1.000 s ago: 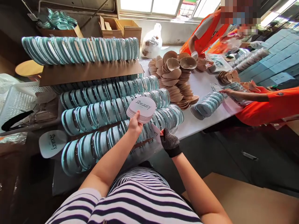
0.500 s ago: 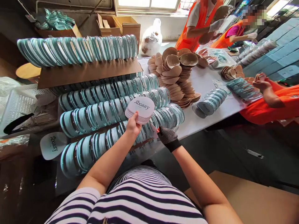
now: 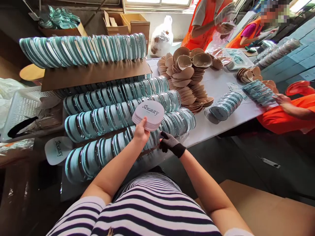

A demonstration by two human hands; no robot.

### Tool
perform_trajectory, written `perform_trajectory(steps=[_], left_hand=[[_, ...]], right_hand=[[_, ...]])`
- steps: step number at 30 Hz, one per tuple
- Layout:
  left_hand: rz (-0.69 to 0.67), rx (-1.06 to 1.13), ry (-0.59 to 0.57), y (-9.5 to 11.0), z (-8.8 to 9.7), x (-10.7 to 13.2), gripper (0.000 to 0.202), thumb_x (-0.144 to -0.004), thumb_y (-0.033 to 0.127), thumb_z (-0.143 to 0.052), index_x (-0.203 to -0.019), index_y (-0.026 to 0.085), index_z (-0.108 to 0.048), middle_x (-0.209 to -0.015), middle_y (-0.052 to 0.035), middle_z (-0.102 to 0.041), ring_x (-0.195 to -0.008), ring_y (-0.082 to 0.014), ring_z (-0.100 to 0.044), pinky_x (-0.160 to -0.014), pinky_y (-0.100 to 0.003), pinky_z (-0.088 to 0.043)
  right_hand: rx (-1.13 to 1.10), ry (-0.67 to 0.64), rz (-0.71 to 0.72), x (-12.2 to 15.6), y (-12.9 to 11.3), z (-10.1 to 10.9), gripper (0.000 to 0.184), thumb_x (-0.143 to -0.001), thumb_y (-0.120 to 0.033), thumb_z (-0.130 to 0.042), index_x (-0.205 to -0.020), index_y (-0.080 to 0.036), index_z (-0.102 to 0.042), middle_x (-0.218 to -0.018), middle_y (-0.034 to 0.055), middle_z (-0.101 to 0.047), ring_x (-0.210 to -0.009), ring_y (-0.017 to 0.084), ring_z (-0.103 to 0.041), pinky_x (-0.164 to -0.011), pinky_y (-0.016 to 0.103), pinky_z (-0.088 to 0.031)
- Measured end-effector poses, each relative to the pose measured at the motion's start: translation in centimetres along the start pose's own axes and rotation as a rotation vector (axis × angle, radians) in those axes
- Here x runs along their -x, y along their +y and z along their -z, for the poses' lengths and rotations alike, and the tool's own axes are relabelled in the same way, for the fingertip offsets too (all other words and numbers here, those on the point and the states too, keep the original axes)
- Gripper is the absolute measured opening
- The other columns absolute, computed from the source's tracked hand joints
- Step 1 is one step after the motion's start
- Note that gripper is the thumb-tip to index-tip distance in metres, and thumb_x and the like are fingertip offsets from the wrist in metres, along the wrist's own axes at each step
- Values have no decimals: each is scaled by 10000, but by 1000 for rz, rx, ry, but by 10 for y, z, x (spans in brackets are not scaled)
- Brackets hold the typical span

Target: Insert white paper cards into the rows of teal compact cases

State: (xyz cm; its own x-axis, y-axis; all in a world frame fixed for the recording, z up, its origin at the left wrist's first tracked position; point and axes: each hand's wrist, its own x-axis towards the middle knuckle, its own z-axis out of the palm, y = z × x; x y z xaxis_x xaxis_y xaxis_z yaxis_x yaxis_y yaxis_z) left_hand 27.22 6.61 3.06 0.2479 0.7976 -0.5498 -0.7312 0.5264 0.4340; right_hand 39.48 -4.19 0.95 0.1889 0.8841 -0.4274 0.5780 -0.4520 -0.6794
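Counted: one card stack [image 3: 149, 114], one loose card [image 3: 57, 149], one glove [image 3: 170, 144], one white basket [image 3: 21, 105], one plastic bag [image 3: 162, 37], two cardboard boxes [image 3: 139, 25].

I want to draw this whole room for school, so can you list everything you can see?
teal-rimmed packs: many, teal and white, rows across the near table
cardboard sheet: one, brown, over those rows, bearing another row
tan cups: big pile, tan, table middle
short row of packs: one, teal, right of the cups
loose card: one, white, left of the front row
basket: one, white, far left
cardboard boxes: a few, brown, at the back
plastic bag: one, white, at the back
co-workers: three, orange tops, far side and right
stack of white cards: one, white, in the left hand
left hand: one, bare, holding the stack
right hand: one, black dotted glove, at the front row; grip unclear
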Motion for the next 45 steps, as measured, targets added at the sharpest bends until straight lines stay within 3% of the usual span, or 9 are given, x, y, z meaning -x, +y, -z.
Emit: perform_trajectory(steps=[6, 12, 15, 18, 21, 25, 32, 40, 45], left_hand=[[-90, -57, -22, -11, -3, 4, 317, -835, 113, -659, -1148, 165, -656, -1044, -76, -742, -993, -202, -690, -927, -342, -541], [-176, -97, -117, -9, 1, 14, 436, -736, 133, -752, -1159, 188, -658, -1028, -62, -743, -973, -195, -686, -880, -300, -534], [-218, -156, -133, -5, 12, 24, 437, -675, 189, -810, -1096, 188, -690, -999, -58, -745, -944, -214, -688, -851, -314, -541], [-224, -172, -161, -1, 23, 29, 405, -657, 211, -835, -1041, 184, -712, -1037, -76, -740, -949, -237, -687, -831, -327, -554], [-179, -139, -193, 8, 27, 27, 432, -663, 184, -835, -1073, 174, -698, -1051, -86, -737, -965, -245, -689, -848, -337, -560], [-194, -17, -53, 32, 23, 15, 327, -772, 106, -728, -1086, 180, -675, -1075, -64, -733, -1014, -207, -682, -933, -343, -538], [-69, 77, 9, 52, 31, -4, 291, -848, 103, -640, -1129, 179, -661, -1126, -83, -721, -1102, -218, -659, -1000, -412, -513], [-69, 51, 33, 46, 29, 0, 220, -845, 98, -646, -1050, 171, -679, -1091, -75, -733, -1114, -220, -655, -1004, -404, -515], [-71, 92, 31, 52, 29, 3, 243, -854, 79, -631, -1079, 162, -674, -1100, -77, -731, -1088, -193, -667, -1008, -360, -511]], right_hand=[[-186, -91, 6, -8, -6, 24, 319, -868, -465, -503, -899, -171, -620, -531, -9, -565, -432, 129, -502, -459, 244, -433], [-16, 600, 349, -22, -34, 72, 486, -931, -469, -384, -1258, -163, -572, -1146, 130, -682, -1024, 225, -656, -887, 386, -531], [183, 687, 538, -13, -56, 58, 494, -900, -394, -480, -1328, -154, -532, -1366, 149, -563, -1282, 253, -513, -1066, 428, -431], [174, 716, 653, -2, -74, 26, 399, -898, -349, -484, -1233, -168, -602, -1295, 134, -616, -1195, 241, -578, -1001, 397, -485], [20, 705, 514, 1, -76, 14, 354, -876, -408, -482, -1020, -153, -682, -922, 109, -729, -800, 211, -683, -719, 320, -563], [-21, 1057, 199, 30, -47, 35, 439, -834, -503, -498, -906, -125, -708, -809, 136, -725, -729, 241, -667, -632, 328, -543], [452, 603, 88, 116, 5, -13, 436, -922, -436, -410, -1053, -176, -735, -864, 109, -751, -732, 221, -704, -613, 262, -492], [670, 316, -30, 49, -37, -48, 359, -985, -390, -383, -1163, -209, -638, -947, 93, -740, -828, 199, -699, -629, 244, -405], [634, 370, -31, 32, -32, -52, 345, -995, -394, -368, -1094, -156, -597, -907, 96, -730, -783, 181, -687, -611, 235, -359]])
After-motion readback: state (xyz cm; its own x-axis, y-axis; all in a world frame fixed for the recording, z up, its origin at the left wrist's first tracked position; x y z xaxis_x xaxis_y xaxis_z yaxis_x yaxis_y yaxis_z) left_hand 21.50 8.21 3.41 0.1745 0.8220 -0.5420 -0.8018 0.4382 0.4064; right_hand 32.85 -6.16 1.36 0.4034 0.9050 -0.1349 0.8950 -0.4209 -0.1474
